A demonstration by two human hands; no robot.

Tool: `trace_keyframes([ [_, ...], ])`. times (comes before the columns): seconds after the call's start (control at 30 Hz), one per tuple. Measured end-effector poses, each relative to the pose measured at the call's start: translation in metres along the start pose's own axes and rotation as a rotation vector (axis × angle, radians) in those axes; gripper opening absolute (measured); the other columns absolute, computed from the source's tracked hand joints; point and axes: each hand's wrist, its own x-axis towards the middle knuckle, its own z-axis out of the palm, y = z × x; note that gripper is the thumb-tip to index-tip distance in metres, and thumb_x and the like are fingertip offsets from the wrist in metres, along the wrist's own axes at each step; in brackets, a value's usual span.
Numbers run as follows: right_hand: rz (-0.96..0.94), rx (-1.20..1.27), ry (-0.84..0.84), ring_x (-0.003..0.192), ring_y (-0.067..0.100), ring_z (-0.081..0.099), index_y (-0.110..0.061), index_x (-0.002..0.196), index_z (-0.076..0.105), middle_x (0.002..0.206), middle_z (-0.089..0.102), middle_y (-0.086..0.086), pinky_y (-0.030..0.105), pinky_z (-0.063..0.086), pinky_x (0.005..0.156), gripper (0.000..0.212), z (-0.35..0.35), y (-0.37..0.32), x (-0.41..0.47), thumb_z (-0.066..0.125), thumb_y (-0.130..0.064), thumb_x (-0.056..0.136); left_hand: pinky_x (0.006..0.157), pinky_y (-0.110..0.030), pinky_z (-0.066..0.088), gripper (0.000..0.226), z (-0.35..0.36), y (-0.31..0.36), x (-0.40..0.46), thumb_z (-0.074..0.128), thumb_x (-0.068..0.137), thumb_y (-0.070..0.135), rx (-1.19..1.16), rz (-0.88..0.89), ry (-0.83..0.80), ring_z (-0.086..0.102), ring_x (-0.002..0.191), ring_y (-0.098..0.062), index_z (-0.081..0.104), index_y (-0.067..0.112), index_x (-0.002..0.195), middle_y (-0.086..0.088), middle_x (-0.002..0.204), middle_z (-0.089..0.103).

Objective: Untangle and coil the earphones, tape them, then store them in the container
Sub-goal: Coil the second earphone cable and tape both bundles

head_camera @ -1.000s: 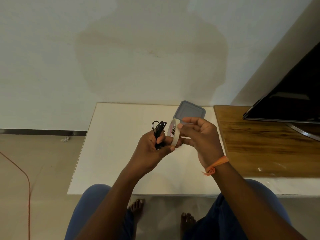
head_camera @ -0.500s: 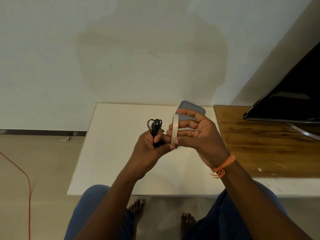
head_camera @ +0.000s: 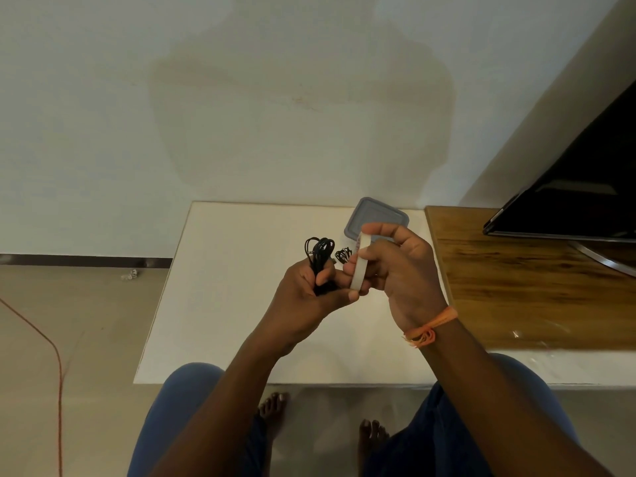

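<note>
Taping is beginning: left hand (head_camera: 306,287) is clenching coiled earphones (head_camera: 320,258), right hand (head_camera: 395,266) is pinching tape roll (head_camera: 359,263); next likely needs a freed tape end

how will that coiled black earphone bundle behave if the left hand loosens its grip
The earphone bundle is thin cable, so probably floppy and light; its loops would likely spring apart. The left hand pinches it mid-length, untaped as far as shows.

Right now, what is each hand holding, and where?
Left hand grips the coiled earphones around their lower half, loops sticking up. Right hand pinches the tape roll by its rim.
</note>
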Motion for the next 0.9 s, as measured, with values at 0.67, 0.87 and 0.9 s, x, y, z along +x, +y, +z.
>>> trace_keyframes([
  [0.67,-0.015,-0.115,-0.157,0.084,0.03,0.074,-0.012,0.12,0.061,0.104,0.065,0.03,0.046,0.06,0.069,0.046,-0.008,0.003,-0.001,0.061,0.013,0.081,0.079,-0.021,0.055,0.026,0.001,-0.004,-0.003,0.07,0.084,-0.004,0.006,-0.034,0.042,0.074,0.09,-0.015,0.047,-0.015,0.08,-0.002,0.088,0.078],
  [0.87,-0.026,-0.165,-0.201,0.087,0.029,0.073,-0.012,0.126,0.056,0.101,0.071,0.016,0.052,0.059,0.079,0.062,-0.008,0.008,0.002,0.067,0.019,0.073,0.08,-0.025,0.056,0.026,0.002,-0.005,-0.002,0.071,0.082,-0.006,-0.027,-0.052,0.095,0.074,0.09,-0.018,0.045,-0.011,0.077,-0.008,0.086,0.077],
  [0.9,-0.034,-0.166,-0.217,0.089,0.029,0.073,-0.012,0.128,0.055,0.101,0.071,0.015,0.049,0.06,0.079,0.067,-0.007,0.008,0.002,0.068,0.021,0.072,0.08,-0.025,0.056,0.028,0.001,-0.005,-0.002,0.071,0.082,-0.006,-0.037,-0.054,0.113,0.074,0.089,-0.018,0.045,-0.014,0.079,-0.009,0.085,0.076],
])
